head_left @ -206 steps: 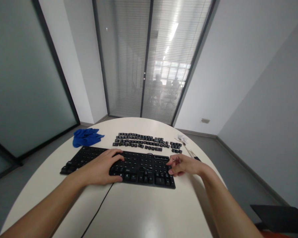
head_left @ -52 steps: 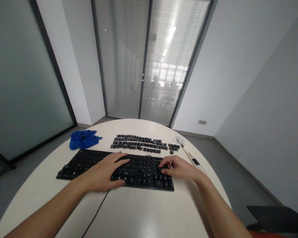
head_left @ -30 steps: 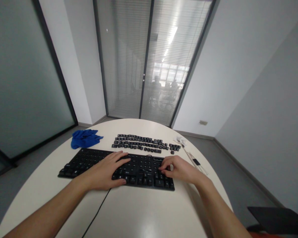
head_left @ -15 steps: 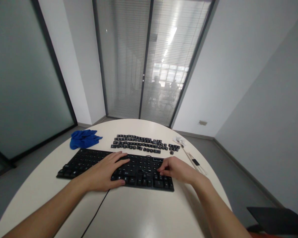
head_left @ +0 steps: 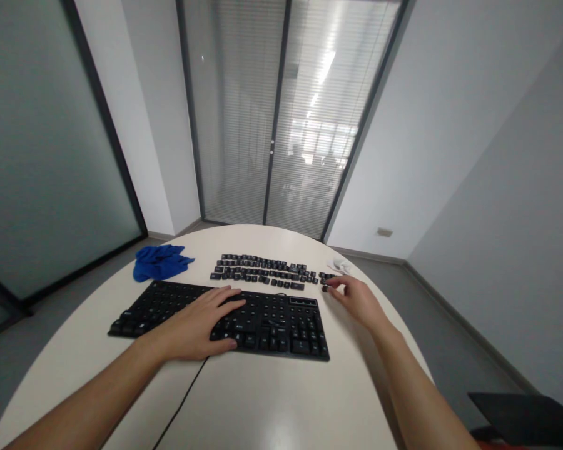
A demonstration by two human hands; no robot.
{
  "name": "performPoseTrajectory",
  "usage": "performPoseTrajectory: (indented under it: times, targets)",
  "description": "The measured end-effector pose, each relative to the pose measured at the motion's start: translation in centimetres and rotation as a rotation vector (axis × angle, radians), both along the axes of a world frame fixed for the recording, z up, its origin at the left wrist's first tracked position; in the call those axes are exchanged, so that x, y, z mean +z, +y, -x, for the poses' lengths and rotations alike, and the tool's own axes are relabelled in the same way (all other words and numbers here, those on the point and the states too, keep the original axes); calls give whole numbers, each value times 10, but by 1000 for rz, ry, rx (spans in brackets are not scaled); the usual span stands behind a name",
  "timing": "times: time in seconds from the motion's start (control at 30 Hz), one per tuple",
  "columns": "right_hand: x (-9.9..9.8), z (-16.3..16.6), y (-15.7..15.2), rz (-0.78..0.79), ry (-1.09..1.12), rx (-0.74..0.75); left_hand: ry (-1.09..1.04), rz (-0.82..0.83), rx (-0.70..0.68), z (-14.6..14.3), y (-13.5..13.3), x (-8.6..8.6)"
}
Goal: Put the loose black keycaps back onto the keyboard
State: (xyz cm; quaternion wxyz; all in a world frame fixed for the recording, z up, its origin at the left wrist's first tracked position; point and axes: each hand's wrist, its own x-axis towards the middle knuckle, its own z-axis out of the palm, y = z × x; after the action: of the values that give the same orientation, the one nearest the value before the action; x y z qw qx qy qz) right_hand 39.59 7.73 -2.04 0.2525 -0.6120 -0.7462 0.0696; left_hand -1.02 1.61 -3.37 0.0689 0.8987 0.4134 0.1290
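Note:
A black keyboard (head_left: 169,306) lies across the round white table (head_left: 272,400), many of its key sockets bare. My left hand (head_left: 197,322) rests flat on its middle, fingers stretched out. Behind the keyboard, loose black keycaps (head_left: 258,272) are laid out in rows. My right hand (head_left: 356,300) is off the keyboard, at the right end of those rows. Its fingertips are pinched together at a single loose keycap (head_left: 325,288) on the table.
A crumpled blue cloth (head_left: 159,262) lies at the back left of the table. A small white object (head_left: 340,265) sits beyond my right hand. The keyboard's cable (head_left: 182,400) runs toward me. A dark flat object (head_left: 530,409) is low at the right.
My right hand has left the keyboard's number pad and reached back and right to the loose keycaps. My left hand has stayed flat on the keyboard.

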Motion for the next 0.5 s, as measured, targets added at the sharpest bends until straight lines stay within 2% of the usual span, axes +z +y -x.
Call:
performPoseTrajectory:
  times: [0.2, 0.5]
  targets:
    - [-16, -5, 8, 30, -144, -13, 30, 5, 2, -1, -1, 2]
    - [-5, 8, 1, 76, -225, -104, -2, 1, -6, -2, -1, 3]
